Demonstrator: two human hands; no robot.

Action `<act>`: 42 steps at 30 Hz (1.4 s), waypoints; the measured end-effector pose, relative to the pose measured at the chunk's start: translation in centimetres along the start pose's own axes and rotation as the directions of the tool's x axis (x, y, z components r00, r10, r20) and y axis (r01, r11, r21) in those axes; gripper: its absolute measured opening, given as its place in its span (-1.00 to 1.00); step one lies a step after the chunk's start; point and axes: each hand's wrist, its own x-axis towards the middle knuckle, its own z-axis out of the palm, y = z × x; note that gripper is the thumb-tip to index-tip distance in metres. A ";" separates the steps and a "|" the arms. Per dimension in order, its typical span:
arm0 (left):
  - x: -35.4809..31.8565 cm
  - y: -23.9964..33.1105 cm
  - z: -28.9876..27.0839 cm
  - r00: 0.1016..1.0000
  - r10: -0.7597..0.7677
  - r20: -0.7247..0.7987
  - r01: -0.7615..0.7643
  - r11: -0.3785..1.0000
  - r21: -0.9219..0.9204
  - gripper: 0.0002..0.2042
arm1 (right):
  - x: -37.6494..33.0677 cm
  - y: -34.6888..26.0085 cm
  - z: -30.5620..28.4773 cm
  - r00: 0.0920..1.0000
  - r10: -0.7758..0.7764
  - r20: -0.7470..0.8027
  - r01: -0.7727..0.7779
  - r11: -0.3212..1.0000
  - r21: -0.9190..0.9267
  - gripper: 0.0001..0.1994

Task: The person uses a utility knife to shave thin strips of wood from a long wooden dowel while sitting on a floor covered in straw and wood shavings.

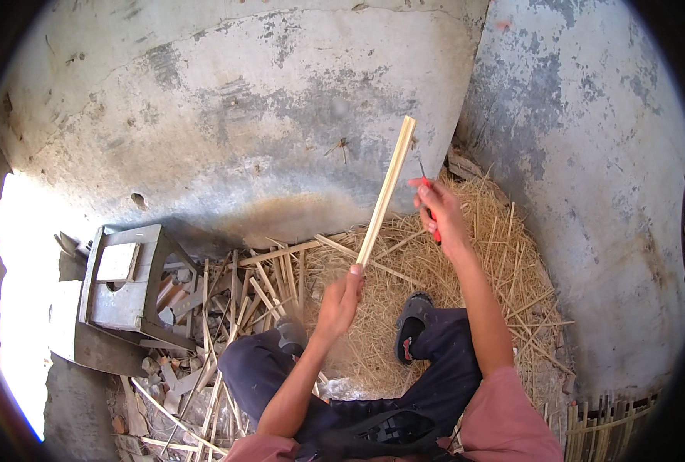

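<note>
Wooden stool-like frame (130,304), tilted, at the left side of the floor (531,385). Loose sticks (281,269), strewn to its right toward the floor's far edge. Left hand (341,304), closed around the lower end of one pale wooden strip (387,192), raised above the floor, top leaning right. Right hand (449,219), gripping one red-handled tool (426,183), thin metal tip upward, near the strip but apart. Straw-like shavings (504,239), heaped into the floor's far right corner.
</note>
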 end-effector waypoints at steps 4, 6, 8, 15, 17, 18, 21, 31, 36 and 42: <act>0.0 0.8 -0.5 0.999 -0.029 0.042 0.028 0.999 0.023 -0.35 | -1.8 -0.6 2.6 0.998 -0.014 0.068 0.014 1.000 0.007 -0.63; 0.0 0.8 -0.6 0.999 -0.020 0.048 0.019 1.000 0.025 -0.34 | -2.1 0.0 3.4 0.996 -0.018 0.085 0.019 1.000 -0.007 -0.65; 0.2 1.0 -0.8 0.998 -0.039 0.039 0.038 0.999 0.035 -0.31 | -2.1 0.3 4.1 0.997 -0.034 0.065 0.034 0.999 0.002 -0.72; 0.3 1.5 -1.0 0.981 -0.149 0.128 0.158 0.985 -0.068 -0.32 | -1.6 0.1 3.4 0.995 0.014 0.098 -0.011 0.999 -0.034 -0.75; 0.2 2.3 -1.0 0.969 -0.193 0.154 0.210 0.973 -0.101 -0.33 | -1.4 0.1 3.2 0.995 0.015 0.095 -0.012 0.999 -0.040 -0.74; 0.0 2.4 -1.0 0.962 -0.220 0.165 0.240 0.963 -0.118 -0.34 | -1.5 0.1 3.4 0.996 0.009 0.092 -0.005 0.999 -0.043 -0.74; -0.1 2.1 -0.8 0.988 -0.144 0.053 0.147 0.988 -0.055 -0.35 | -1.6 0.3 3.8 0.996 -0.001 0.086 0.007 0.997 -0.071 -0.75; 0.0 2.0 -0.5 0.972 0.235 -0.020 -0.225 0.949 0.222 -0.64 | -1.8 0.3 4.7 0.998 -0.006 0.067 0.007 1.000 -0.010 -0.76; -0.6 4.1 -1.1 0.998 0.058 -0.004 -0.056 0.976 0.210 -0.65 | -2.4 0.2 4.9 0.981 -0.082 0.178 0.111 0.981 -0.159 -0.74; 0.2 1.9 -1.5 0.985 0.175 -0.012 -0.173 0.980 0.095 -0.57 | -3.0 1.2 5.0 0.935 -0.150 0.320 0.271 0.885 -0.378 -0.66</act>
